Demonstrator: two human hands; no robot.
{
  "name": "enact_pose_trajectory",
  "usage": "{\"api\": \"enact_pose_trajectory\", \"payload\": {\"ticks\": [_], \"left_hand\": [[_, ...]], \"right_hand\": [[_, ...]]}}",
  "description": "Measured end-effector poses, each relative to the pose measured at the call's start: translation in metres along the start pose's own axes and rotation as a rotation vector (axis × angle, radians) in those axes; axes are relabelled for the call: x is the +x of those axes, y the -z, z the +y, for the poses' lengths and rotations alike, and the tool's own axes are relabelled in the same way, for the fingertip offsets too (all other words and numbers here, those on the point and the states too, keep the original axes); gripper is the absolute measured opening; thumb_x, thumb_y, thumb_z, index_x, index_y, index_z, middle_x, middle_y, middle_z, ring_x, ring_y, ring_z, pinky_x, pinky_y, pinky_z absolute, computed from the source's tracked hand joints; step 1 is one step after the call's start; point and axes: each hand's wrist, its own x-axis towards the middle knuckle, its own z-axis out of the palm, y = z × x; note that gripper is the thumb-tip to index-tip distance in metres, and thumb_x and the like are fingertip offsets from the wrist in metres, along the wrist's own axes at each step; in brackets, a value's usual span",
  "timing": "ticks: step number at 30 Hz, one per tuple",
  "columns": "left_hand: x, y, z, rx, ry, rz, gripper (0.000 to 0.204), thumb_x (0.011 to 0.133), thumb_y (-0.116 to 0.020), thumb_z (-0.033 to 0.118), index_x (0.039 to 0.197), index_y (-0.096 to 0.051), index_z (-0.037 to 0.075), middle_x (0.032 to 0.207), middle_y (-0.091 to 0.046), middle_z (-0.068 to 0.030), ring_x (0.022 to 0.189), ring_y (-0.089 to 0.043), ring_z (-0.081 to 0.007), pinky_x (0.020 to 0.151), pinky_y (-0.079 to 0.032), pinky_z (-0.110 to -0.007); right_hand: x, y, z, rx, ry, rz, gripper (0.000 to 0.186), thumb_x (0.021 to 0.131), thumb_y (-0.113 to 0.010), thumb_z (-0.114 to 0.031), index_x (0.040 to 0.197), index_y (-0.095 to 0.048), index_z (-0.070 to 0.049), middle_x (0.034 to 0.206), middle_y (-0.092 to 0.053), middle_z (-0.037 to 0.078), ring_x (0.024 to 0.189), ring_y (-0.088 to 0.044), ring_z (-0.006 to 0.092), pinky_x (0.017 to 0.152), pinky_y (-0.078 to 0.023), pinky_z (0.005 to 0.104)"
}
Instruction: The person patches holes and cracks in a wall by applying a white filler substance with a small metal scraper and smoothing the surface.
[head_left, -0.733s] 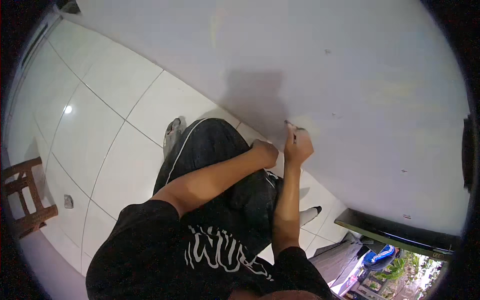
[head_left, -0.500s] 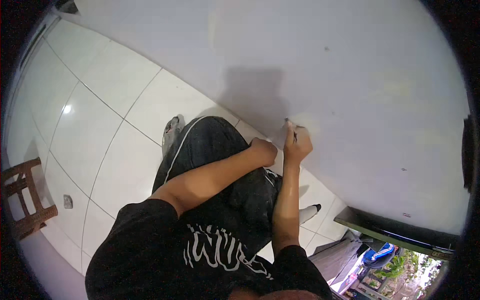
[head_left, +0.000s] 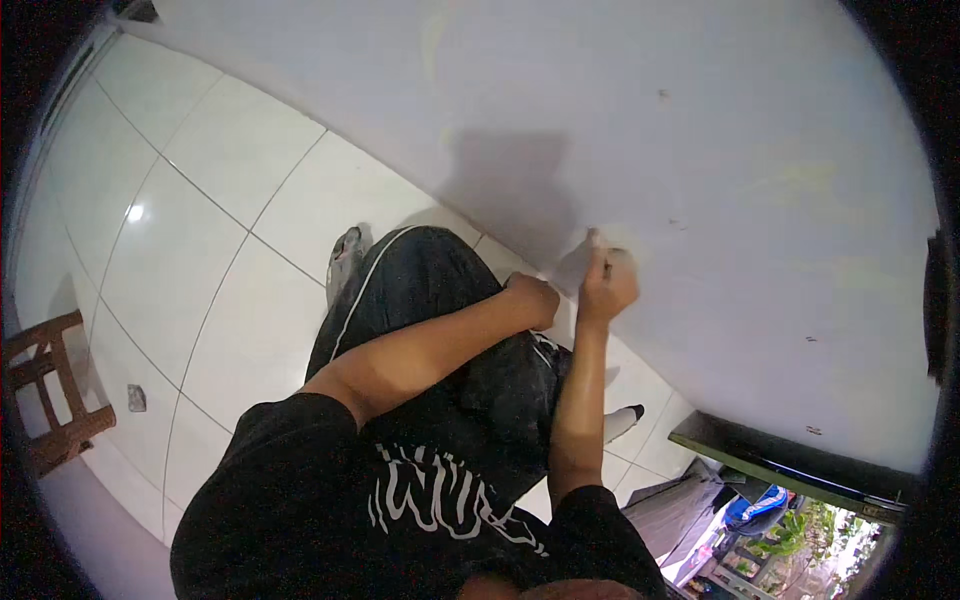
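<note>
One lavender-grey wall (head_left: 730, 270), one right hand (head_left: 610, 284) before it, one left hand (head_left: 534, 302) at the knees

Wall: fills the upper and right parts of the frame. Bears faint yellowish patches, several small dark marks (head_left: 663, 94) and, at upper centre, a soft-edged shadow (head_left: 510, 165).

Right hand: right of centre, up against the wall in my sight; contact uncertain. Fingers curled in, thumb pointing to the top of the frame. Blurred at the tip; I cannot tell whether it pinches anything.

Left hand: at centre, just beside the right wrist, rounded inward, its forearm lying across the lap. Fingers largely hidden; I cannot tell whether they close on something.

Clothing: black T-shirt (head_left: 285, 490) with white print, lower centre; dark trousers (head_left: 425, 290) with white piping, knees bent.

Floor: glossy white tiles (head_left: 215, 220), left half, joined by grey lines.

On the floor: small grey block (head_left: 137, 398), lower left, near a brown slatted wooden frame (head_left: 60, 395) at the left edge.

Lower right: black panel (head_left: 790, 465) with a greenish edge; below it, grey curtain (head_left: 680, 515), blue cloth (head_left: 765, 510) with white stripes, leafy green plant (head_left: 795, 532) in bright light.
</note>
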Motion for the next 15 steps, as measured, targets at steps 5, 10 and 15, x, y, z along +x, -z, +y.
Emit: {"api": "enact_pose_trajectory", "payload": {"ticks": [5, 10, 15], "left_hand": [[0.003, 0.004, 0.000, 0.073, 0.094, -0.078, 0.043, 0.084, -0.063, 0.040, 0.108, -0.070, 0.005, 0.112, -0.069, -0.0158, 0.106, -0.065, -0.0332, 0.088, -0.049, -0.051], [-0.005, 0.014, 0.008, 0.075, 0.036, -0.100, 0.036, 0.087, -0.063, 0.026, 0.117, -0.068, 0.007, 0.121, -0.066, -0.0115, 0.109, -0.064, -0.0293, 0.088, -0.049, -0.049], [0.002, -0.001, 0.001, 0.048, 0.083, -0.091, 0.036, 0.086, -0.062, 0.024, 0.117, -0.068, 0.007, 0.122, -0.066, -0.0105, 0.111, -0.063, -0.0287, 0.090, -0.047, -0.049]], "right_hand": [[0.011, 0.005, -0.012, -0.035, 0.028, -0.016, 0.022, 0.089, -0.068, -0.025, 0.074, -0.069, -0.009, 0.072, -0.065, 0.009, 0.059, -0.060, 0.0268, 0.054, -0.047, 0.0319], [-0.001, -0.005, -0.008, -0.092, 0.131, -0.028, 0.024, 0.089, -0.067, -0.027, 0.072, -0.069, -0.010, 0.071, -0.066, 0.010, 0.058, -0.061, 0.0245, 0.054, -0.047, 0.0342], [0.006, 0.004, -0.012, -0.035, 0.009, -0.024, 0.018, 0.086, -0.071, -0.021, 0.073, -0.068, -0.009, 0.071, -0.065, 0.009, 0.059, -0.061, 0.0253, 0.054, -0.047, 0.0329]]}}
